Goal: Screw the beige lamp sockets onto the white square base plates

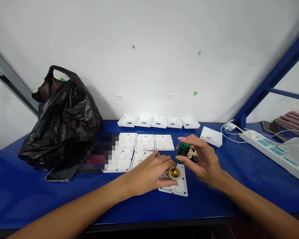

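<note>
My right hand [204, 159] grips a green and black screwdriver [183, 152] between thumb and fingers. Its shaft points down into the brass inside of a round white lamp holder [174, 172]. My left hand [151, 172] is closed around that lamp holder from the left, steadying it on a square white base plate [180, 189]. The plate lies flat on the blue table, partly covered by my left fingers. Just behind the screwdriver, small white and brass-coloured parts [193, 152] lie on the table, partly hidden by my right hand.
Several white plates [145, 142] lie left of centre, with open white housings [158, 121] lined along the wall. Another white housing [211, 136] sits farther right. A black plastic bag [64, 116] and a phone [61, 169] are left; a power strip [276, 151] with cables is right.
</note>
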Demonstrator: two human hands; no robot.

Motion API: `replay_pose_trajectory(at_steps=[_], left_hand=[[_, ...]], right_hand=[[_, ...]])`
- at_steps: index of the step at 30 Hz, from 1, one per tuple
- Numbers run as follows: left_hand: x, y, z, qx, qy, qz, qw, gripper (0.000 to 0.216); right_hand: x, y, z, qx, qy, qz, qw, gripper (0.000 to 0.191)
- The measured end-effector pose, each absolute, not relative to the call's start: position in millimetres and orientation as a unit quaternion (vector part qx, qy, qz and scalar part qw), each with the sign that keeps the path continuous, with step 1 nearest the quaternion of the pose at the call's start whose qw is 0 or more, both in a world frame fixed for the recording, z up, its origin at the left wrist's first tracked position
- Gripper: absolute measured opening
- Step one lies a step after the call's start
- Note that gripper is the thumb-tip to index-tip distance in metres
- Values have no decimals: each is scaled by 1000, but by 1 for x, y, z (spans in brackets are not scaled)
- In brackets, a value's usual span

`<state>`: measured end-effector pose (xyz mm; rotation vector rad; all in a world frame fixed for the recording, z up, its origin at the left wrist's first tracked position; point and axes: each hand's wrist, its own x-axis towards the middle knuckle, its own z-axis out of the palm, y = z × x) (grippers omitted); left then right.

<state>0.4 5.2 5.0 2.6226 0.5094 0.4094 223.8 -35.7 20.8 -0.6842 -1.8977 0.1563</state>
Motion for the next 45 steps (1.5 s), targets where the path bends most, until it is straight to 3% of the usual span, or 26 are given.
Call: replay_pose_trajectory(at_steps=[7,13,26,33,45], left_hand=[[1,5,8,945,188,150,220,40],[0,6,6,942,198,161,216,38],[-1,6,12,938,198,161,236,34],[0,3,14,935,197,169,243,24],[0,1,16,930,203,167,259,33]], right_hand=[[227,-35,15,-324,-798,91,501,63],[230,-35,3,-341,-772,104,526,72],[227,-35,17,-302,-788,105,526,61],[227,-34,17,-297,-796,98,519,65],[224,-40,27,-293,-813,81,497,61]])
